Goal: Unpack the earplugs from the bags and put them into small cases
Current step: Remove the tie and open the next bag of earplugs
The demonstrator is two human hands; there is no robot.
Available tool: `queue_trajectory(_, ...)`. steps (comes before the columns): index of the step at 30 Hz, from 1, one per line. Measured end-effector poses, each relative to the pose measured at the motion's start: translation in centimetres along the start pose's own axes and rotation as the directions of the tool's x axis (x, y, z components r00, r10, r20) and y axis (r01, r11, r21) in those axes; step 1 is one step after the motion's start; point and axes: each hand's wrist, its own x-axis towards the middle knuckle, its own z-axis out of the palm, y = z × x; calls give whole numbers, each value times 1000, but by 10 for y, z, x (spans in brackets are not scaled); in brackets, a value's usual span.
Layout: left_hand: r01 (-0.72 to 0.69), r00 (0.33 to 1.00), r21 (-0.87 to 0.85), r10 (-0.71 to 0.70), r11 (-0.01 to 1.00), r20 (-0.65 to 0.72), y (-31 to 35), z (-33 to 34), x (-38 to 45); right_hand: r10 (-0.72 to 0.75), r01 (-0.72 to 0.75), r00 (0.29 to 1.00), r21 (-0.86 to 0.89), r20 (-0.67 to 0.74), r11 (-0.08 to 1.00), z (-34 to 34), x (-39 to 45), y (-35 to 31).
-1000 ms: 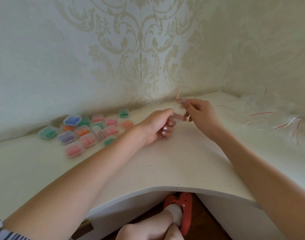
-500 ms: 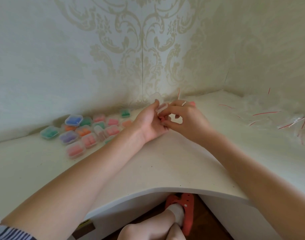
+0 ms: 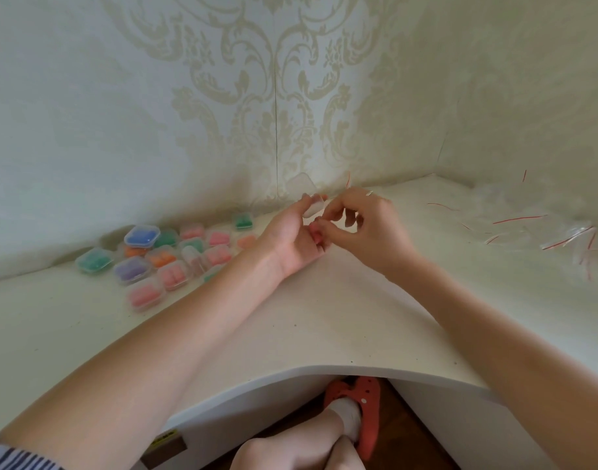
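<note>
Pink foam shows between two hands meeting at the back of a white corner desk point(image 3: 324, 320). The left hand point(image 3: 292, 239), palm turned up, curls its fingers around a small clear case point(image 3: 312, 208), whose open lid point(image 3: 302, 184) stands up against the wall. The right hand point(image 3: 367, 225) reaches in from the other side, thumb and forefinger pinched on a pink earplug point(image 3: 315, 231) right at the case; whether the plug is already inside cannot be told. A thin red strip point(image 3: 348, 179) pokes up behind the right hand's knuckles, and a ring point(image 3: 369, 193) shows on one finger.

To the left, near the left forearm, filled cases point(image 3: 161, 257) sit clustered on the desk close to the wall. Their contents are blue, green, purple, orange and pink, and a blue one point(image 3: 142, 235) lies on top of others. One pink case point(image 3: 144, 295) sits nearest the desk's front edge.

To the right, well apart from the hands, a loose heap of clear bags point(image 3: 541, 228) with red seal strips spreads across the desk toward the right wall.

Pale wallpaper point(image 3: 277, 96) with a scrolling pattern covers both walls of the corner. Below the desk's curved front edge, a foot in a white sock and a red clog point(image 3: 363, 415) rests on a dark wooden floor. A striped sleeve point(image 3: 9, 457) shows at the lower left.
</note>
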Motion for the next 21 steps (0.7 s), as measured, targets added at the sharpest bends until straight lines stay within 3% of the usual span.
queue_trajectory(4,-87,988,177,108,980,-112,-2,3,1,35,-1,981,170,-193,985,-7,1,-9)
queue_trajectory(8,-197,975,481,221,854,8,-12,8,-3,-28,35,983,36,-180,999,-5,2,-4)
queue_trajectory(10,-195,978,469,204,861,33,-12,8,-4,-47,47,986,-7,-159,999,-4,2,-1)
queue_trajectory(14,-142,990,338,133,930,50,-3,4,-5,94,-73,983,134,-158,988,-8,5,0)
queue_trajectory(18,-167,984,487,113,857,138,-8,4,-5,99,-98,995,53,-20,994,-8,6,5)
queue_trajectory(21,-203,969,567,81,798,234,-10,3,-4,96,-96,995,5,-37,995,-8,7,10)
